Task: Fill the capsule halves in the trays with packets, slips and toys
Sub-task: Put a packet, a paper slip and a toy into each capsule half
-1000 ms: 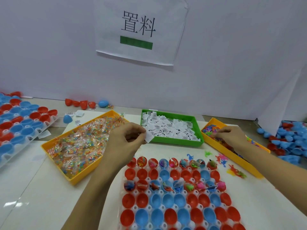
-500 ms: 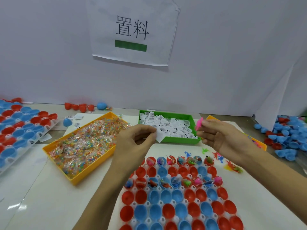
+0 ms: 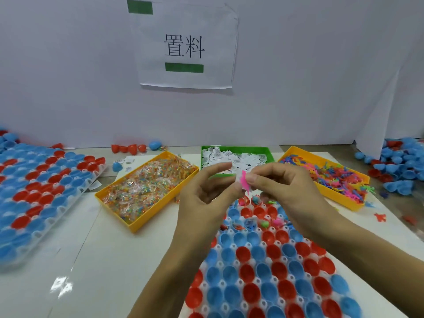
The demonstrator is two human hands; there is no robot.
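My two hands meet above the far end of the clear tray (image 3: 273, 292) of red and blue capsule halves. My right hand (image 3: 282, 189) pinches a small pink toy (image 3: 244, 181) between thumb and fingers. My left hand (image 3: 206, 193) holds a white paper slip (image 3: 237, 179) right against that toy. Several halves in the tray's far rows hold toys and packets; the near rows look empty. Behind stand a yellow bin of packets (image 3: 146, 191), a green bin of slips (image 3: 236, 157) and a yellow bin of toys (image 3: 330, 175).
A second tray of capsule halves (image 3: 39, 193) lies at the left. Loose blue and red halves (image 3: 403, 164) are heaped at the far right, and a few lie by the back wall (image 3: 135, 148). Stray toys (image 3: 379, 217) lie on the white mat.
My right hand left the toy bin with a pink toy and came to meet my left hand, which kept its slip. The view tilted down toward the near tray.
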